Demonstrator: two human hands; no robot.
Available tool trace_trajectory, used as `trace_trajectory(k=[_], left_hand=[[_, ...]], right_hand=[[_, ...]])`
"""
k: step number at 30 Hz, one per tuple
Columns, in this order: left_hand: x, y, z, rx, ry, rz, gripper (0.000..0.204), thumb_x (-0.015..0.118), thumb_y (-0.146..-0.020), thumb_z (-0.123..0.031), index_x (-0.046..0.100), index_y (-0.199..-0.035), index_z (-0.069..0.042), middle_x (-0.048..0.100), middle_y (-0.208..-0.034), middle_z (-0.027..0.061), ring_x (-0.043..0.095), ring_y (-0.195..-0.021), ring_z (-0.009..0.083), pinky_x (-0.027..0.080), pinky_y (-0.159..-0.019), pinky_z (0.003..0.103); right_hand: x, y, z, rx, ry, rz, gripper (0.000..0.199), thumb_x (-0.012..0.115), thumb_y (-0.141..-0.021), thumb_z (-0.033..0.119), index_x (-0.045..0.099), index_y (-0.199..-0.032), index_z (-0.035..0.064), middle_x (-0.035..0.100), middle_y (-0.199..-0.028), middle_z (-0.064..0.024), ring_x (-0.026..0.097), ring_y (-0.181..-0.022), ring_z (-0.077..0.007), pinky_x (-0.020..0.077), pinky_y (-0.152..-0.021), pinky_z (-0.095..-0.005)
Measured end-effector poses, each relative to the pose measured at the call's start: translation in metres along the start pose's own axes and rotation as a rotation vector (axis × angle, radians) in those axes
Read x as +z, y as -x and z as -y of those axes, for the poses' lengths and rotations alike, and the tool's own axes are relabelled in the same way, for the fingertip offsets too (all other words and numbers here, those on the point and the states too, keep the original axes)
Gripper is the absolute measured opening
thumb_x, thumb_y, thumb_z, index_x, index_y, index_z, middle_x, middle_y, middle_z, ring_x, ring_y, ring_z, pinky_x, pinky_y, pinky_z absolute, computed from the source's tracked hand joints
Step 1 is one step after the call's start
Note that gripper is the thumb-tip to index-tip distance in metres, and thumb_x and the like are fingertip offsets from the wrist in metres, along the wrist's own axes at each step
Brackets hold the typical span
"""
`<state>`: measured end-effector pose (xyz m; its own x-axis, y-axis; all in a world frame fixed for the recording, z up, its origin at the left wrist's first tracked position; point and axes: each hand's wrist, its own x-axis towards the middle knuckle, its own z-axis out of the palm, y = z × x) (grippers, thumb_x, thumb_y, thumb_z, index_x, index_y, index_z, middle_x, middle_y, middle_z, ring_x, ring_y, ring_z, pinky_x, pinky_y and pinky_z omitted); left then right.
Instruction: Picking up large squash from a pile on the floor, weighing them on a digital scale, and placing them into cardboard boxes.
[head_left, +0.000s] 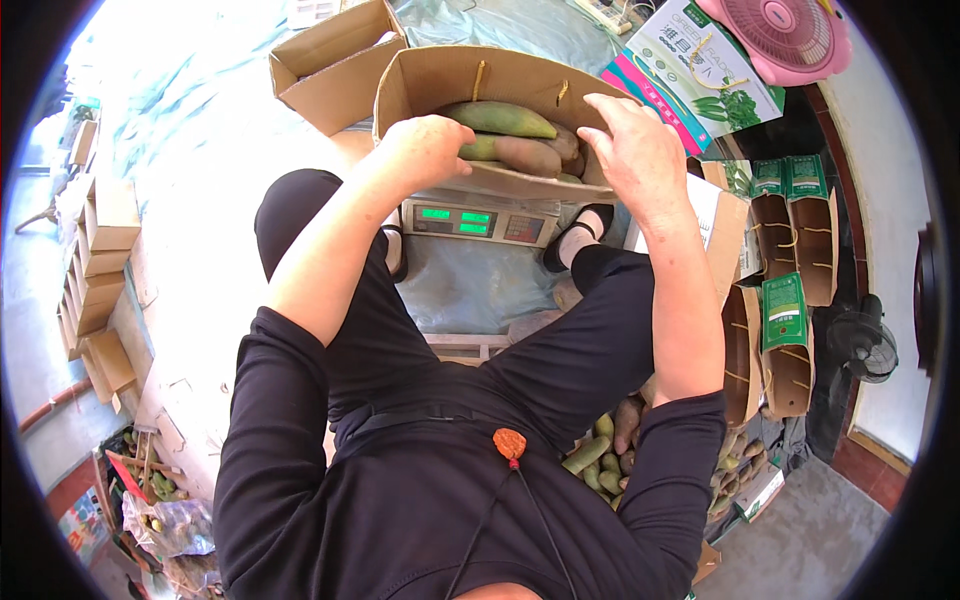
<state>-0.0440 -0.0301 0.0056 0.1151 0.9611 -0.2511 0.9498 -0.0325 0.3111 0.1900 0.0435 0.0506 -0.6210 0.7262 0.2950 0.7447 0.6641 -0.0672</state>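
While the right hand (632, 150), fingers apart, is at the cardboard box's (522, 72) right end, the upper green radish (508, 120) lies crosswise inside, just beyond the nearer left hand (428, 152), whose grip I cannot tell

Cardboard box (515, 70): open from above; passage lies between the left hand (428, 152), over its left end, and the right hand (638, 155), at its right end. Obstructions: elongated vegetables (508, 120) inside, cord handles (480, 77) on the far wall, an open carton (322, 105) beside the far left corner, a printed carton (690, 65) and pink fan (785, 38) beyond the far right corner.
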Motion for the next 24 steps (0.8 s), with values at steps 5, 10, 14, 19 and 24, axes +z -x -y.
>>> trace_trajectory(k=[5, 10, 14, 19, 24], left_hand=[[-0.006, 0.0, -0.003, 0.02, -0.008, 0.0, 0.038, 0.067, -0.079, -0.027, 0.063, -0.113, -0.011, 0.065, -0.103, 0.0143, 0.06, -0.101, 0.0314, 0.047, -0.087, 0.041], [-0.004, 0.001, -0.003, -0.008, 0.017, -0.026, 0.038, 0.067, -0.079, -0.027, 0.063, -0.114, -0.012, 0.065, -0.104, 0.0138, 0.06, -0.101, 0.0318, 0.047, -0.087, 0.041], [-0.004, -0.001, -0.005, -0.002, 0.027, -0.026, 0.038, 0.066, -0.08, -0.027, 0.063, -0.115, -0.012, 0.065, -0.104, 0.0134, 0.06, -0.101, 0.0317, 0.047, -0.087, 0.041], [0.002, -0.004, 0.0, 0.014, -0.01, -0.059, 0.037, 0.065, -0.081, -0.028, 0.064, -0.113, -0.011, 0.066, -0.104, 0.0127, 0.061, -0.099, 0.0311, 0.047, -0.087, 0.04], [0.003, -0.007, -0.002, 0.025, 0.01, -0.102, 0.036, 0.064, -0.082, -0.029, 0.064, -0.112, -0.009, 0.067, -0.101, 0.0129, 0.061, -0.097, 0.0311, 0.047, -0.087, 0.039]], right_hand=[[0.032, 0.011, -0.035, 0.289, -0.318, -0.054, 0.029, 0.065, -0.082, 0.024, 0.064, -0.109, 0.013, 0.066, -0.101, -0.0098, 0.061, -0.097, -0.0281, 0.0481, -0.082, -0.0385], [0.036, 0.011, -0.06, 0.511, -0.824, -0.038, 0.036, 0.065, -0.076, 0.0, 0.063, -0.111, 0.0072, 0.065, -0.103, -0.0072, 0.062, -0.085, -0.014, 0.05, -0.078, -0.0285], [0.039, 0.008, -0.062, 0.49, -0.694, -0.056, 0.024, 0.068, -0.076, 0.008, 0.067, -0.101, 0.0054, 0.067, -0.093, -0.0076, 0.061, -0.077, -0.0129, 0.0497, -0.072, -0.0279], [0.029, -0.003, -0.049, 0.6, -0.571, 0.179, 0.02, 0.073, -0.073, 0.025, 0.07, -0.077, 0.0051, 0.062, -0.062, -0.0045, 0.058, -0.06, -0.0128, 0.0456, -0.058, -0.0303], [0.051, 0.009, -0.061, 0.421, -0.58, 0.001, 0.04, 0.067, -0.079, 0.024, 0.061, -0.117, 0.0116, 0.065, -0.107, -0.0079, 0.062, -0.085, -0.0165, 0.0478, -0.08, -0.032]])
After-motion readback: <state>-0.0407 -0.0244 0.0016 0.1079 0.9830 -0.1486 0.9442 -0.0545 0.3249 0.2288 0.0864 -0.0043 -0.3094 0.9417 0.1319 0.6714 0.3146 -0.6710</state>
